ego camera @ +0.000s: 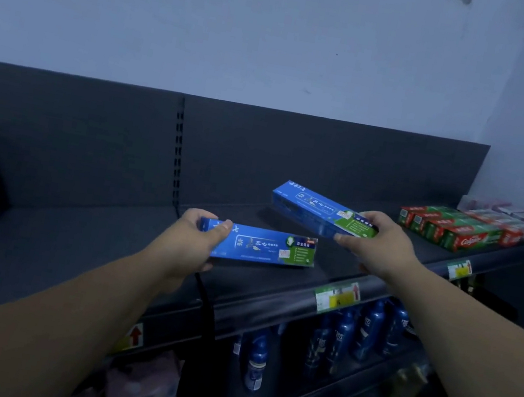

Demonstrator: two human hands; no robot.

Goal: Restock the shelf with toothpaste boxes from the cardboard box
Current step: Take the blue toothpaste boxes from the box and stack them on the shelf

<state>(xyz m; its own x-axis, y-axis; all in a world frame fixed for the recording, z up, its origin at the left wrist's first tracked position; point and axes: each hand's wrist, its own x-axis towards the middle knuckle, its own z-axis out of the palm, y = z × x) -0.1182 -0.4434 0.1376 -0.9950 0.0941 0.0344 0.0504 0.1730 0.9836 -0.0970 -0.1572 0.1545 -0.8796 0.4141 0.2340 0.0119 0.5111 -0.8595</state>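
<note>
Gripped by their ends, near blue box (263, 245) in left hand (192, 242), far blue box (317, 209) in right hand (381, 242), both low over the shelf (74, 236), liable to land skewed or slide off front if released early.

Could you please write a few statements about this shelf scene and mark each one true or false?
1. The left hand grips a blue toothpaste box. True.
2. The right hand is empty. False: it grips a second blue box.
3. Red-and-green boxes lie at the left end. False: the Colgate boxes lie at the right end of the shelf.
4. One level below that shelf stand dark blue bottles. True.
</note>
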